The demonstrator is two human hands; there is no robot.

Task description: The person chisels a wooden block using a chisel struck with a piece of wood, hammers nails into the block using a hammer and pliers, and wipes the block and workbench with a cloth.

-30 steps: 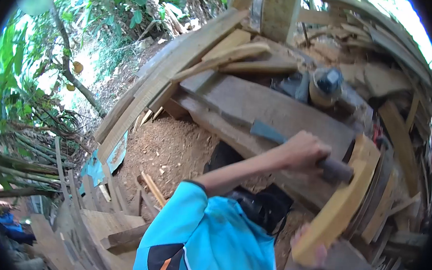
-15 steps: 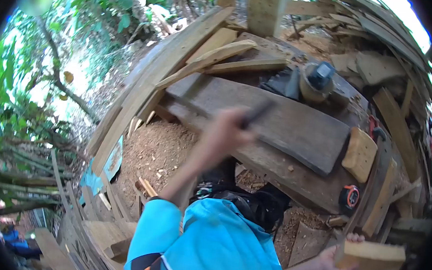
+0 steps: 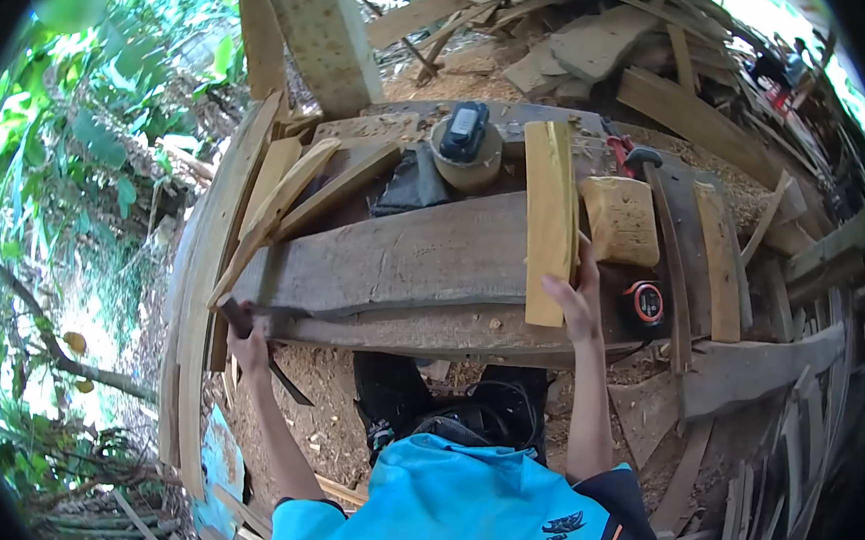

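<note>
My left hand point(image 3: 251, 350) is closed around a dark tool point(image 3: 290, 386) at the left end of the bench. A thick dark end sticks out above the fist and a narrow, blade-like strip slants down below it; its exact kind is unclear. On the right, my right hand point(image 3: 580, 305) grips the lower side of a long yellow wood block point(image 3: 550, 218), thumb on its near face. This block stands over the thick grey plank point(image 3: 404, 248) of the workbench. Just right of it sits a shorter, rounded wood block point(image 3: 620, 220).
An orange-and-black tape measure point(image 3: 645, 303) lies right of my right hand. Behind the plank stand a round container point(image 3: 466, 167) with a dark device point(image 3: 465, 130) on top and a dark cloth point(image 3: 410, 183). Loose boards point(image 3: 719, 265) line the right side; wood shavings cover the ground.
My left hand has moved left and down with the dark tool, from above the plank. My right hand has brought the yellow block from the lower right onto the bench. The view has turned right.
</note>
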